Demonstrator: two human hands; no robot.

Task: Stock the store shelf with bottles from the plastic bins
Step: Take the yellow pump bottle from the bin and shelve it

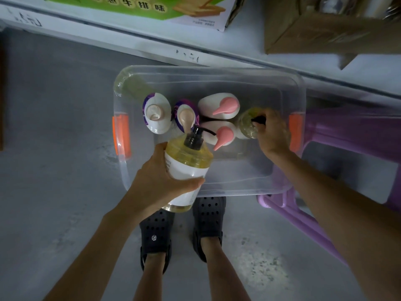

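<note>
1. Yellow pump bottle, black pump, white label. I see it held tilted over the near edge of the bin, my left hand wrapped round its body, thumb across the label.
2. Second yellow bottle, standing in the bin at its right end. My right hand is curled over its top, gripping the black pump head.
3. Two white bottles with pink pumps, upright, mid-bin, one behind the other and just beside item 2.
4. Two purple-and-white bottles with beige caps, upright, side by side at the left end.
5. Clear plastic bin, orange latch at each short end, resting on a purple plastic stand with one end overhanging the floor.
6. Shelf, pale, beyond the bin; it carries a green printed carton and a brown cardboard box.
7. Grey floor; dark perforated clogs at the bin's near side.
</note>
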